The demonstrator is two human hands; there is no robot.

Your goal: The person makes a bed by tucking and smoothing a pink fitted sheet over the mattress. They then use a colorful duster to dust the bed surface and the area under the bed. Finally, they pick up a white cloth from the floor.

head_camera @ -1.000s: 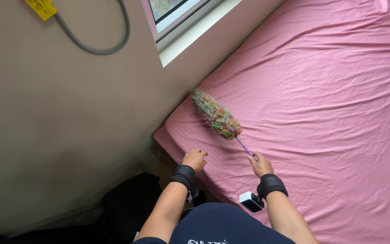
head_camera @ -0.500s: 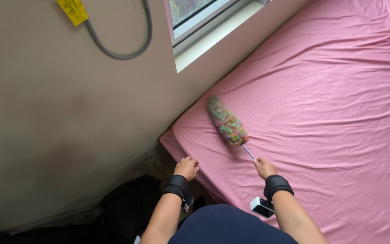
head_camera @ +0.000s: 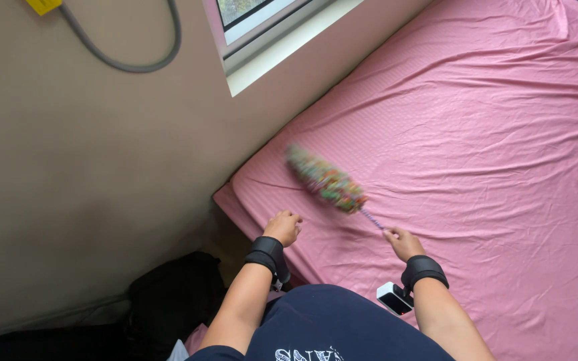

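Right hand (head_camera: pixel 403 242) is closed around the thin handle of a multicoloured fluffy duster (head_camera: pixel 326 179), and the head of that duster hangs low over the pink bed sheet (head_camera: pixel 490 147), near the bed's corner by the wall (head_camera: pixel 88 174). The head shows as a blur, so whether its fibres brush the sheet or ride just above it I cannot tell. By the look of it this is a very light tool: a soft, springy brush head on a slim, fairly stiff stick. The fluff should give under any pressure, so the place to hold it is where the hand has it now, at the bare end of the handle, well clear of the fibres. A thin stick like that could twist in a loose grip, so a firm pinch seems wise.

Pose now: right forearm reaches forward over the bed, wrist straight, a black wrist strap (head_camera: pixel 424 270) on it with a small white device (head_camera: pixel 394 298) clipped beside. Left hand (head_camera: pixel 283 227) is curled into a loose fist holding nothing, resting at the edge of the mattress close to the corner, left arm bent, also strapped in black. Up top, a window sill (head_camera: pixel 282 50) and a grey hose (head_camera: pixel 128 60) on the wall. A dark bag (head_camera: pixel 168 294) sits on the floor below.
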